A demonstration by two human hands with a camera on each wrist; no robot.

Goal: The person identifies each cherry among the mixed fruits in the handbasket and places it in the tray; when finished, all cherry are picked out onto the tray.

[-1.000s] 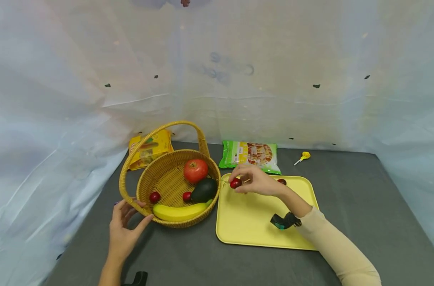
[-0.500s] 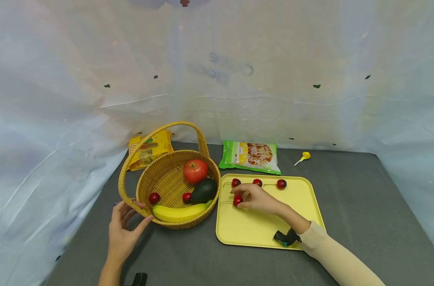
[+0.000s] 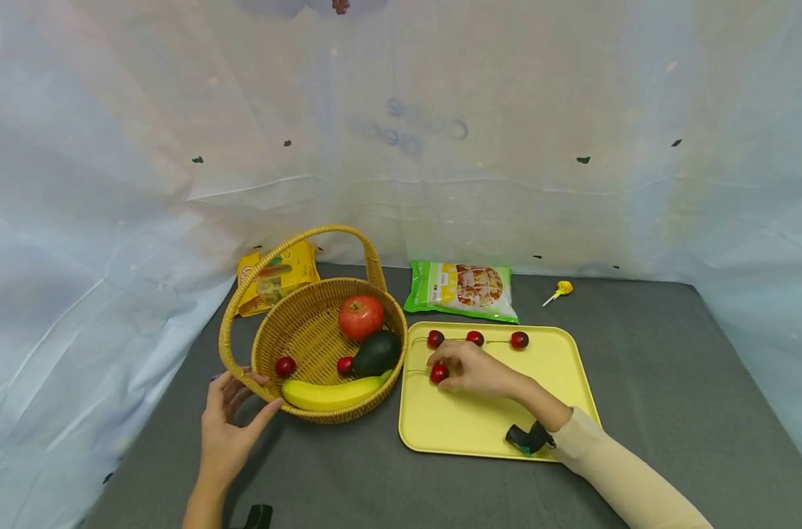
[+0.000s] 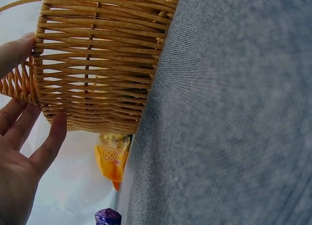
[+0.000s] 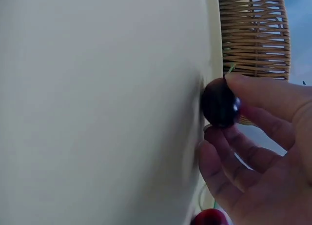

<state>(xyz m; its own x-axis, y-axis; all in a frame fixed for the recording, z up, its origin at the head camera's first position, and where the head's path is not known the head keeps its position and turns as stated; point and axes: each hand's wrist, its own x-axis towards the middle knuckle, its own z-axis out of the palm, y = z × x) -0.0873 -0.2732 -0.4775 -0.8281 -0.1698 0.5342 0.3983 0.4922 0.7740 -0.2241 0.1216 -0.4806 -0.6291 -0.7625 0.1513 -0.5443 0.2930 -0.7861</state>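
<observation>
My right hand (image 3: 470, 367) pinches a dark red cherry (image 3: 439, 372) (image 5: 220, 102) and holds it down on the yellow tray (image 3: 493, 422), near its left edge. Three more cherries (image 3: 475, 338) lie in a row along the tray's far side. My left hand (image 3: 229, 415) rests with straight fingers against the near-left wall of the woven basket (image 3: 295, 323) (image 4: 97, 59), thumb at the rim. Inside the basket lie a red apple (image 3: 360, 316), an avocado (image 3: 377, 351), a banana (image 3: 331, 392) and two cherries (image 3: 285, 365).
A green snack bag (image 3: 463, 288) and a yellow snack bag (image 3: 278, 275) (image 4: 113, 159) lie at the back of the grey table. A yellow lollipop (image 3: 560, 289) lies at the back right. White sheeting walls in the table on three sides.
My right hand carried the cherry from the tray's far-left corner toward me and lowered it onto the tray. The row of three cherries came into view. The left hand stayed put.
</observation>
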